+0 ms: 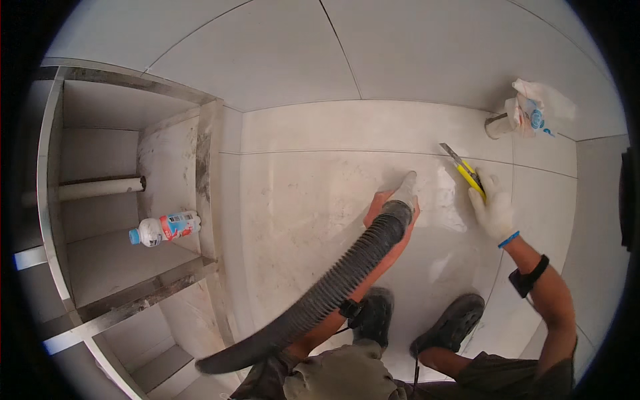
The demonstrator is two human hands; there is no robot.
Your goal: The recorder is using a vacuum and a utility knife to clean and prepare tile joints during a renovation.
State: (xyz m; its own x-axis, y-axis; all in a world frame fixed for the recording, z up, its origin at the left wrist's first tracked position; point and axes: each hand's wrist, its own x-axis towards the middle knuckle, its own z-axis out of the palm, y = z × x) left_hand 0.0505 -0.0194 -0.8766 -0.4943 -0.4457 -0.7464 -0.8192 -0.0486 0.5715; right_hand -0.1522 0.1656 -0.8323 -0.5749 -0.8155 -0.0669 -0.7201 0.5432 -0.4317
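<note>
My bare left hand point(377, 204) is wrapped round the end of a black ribbed vacuum hose point(327, 277). A pale nozzle point(405, 189) sticks out past it, its tip close to the tiled floor point(300, 193). The hose covers part of that hand and its forearm. In a white glove with a blue cuff, my right hand point(495, 212) grips a yellow utility knife point(469, 179). The knife's blade is out and points up and left, over a joint line between the tiles.
At the left stands a tiled frame point(208, 167) with open compartments; a plastic bottle point(170, 228) lies in one, beside a white pipe point(100, 189). A pipe stub point(497, 125) with a plastic bag point(530, 110) rises near the far right corner. My shoes point(452, 320) are on the floor below.
</note>
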